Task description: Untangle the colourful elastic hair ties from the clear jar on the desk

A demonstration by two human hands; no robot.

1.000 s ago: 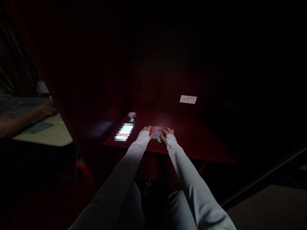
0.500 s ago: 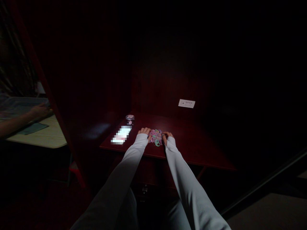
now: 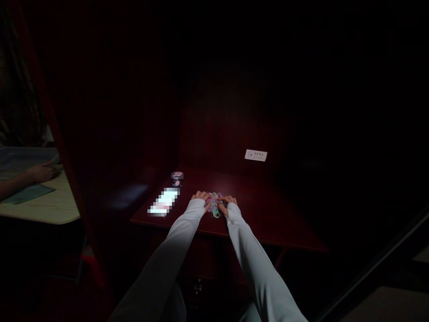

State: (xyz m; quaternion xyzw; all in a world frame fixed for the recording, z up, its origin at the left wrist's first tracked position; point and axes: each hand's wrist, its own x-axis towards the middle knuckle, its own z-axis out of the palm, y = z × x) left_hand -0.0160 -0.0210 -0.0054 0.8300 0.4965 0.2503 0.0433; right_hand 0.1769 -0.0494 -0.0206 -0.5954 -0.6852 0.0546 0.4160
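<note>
The left hand (image 3: 200, 197) and right hand (image 3: 229, 202) close in from either side on the colourful bands (image 3: 215, 205), a small heap near the worktop's (image 3: 268, 214) near edge, fingers partly covering it, so whether either hand grips any is impossible to tell. The loops point every way, no single long axis showing, while off to the left the bright phone (image 3: 164, 202) is pixelated, slanting from near left to far right.
</note>
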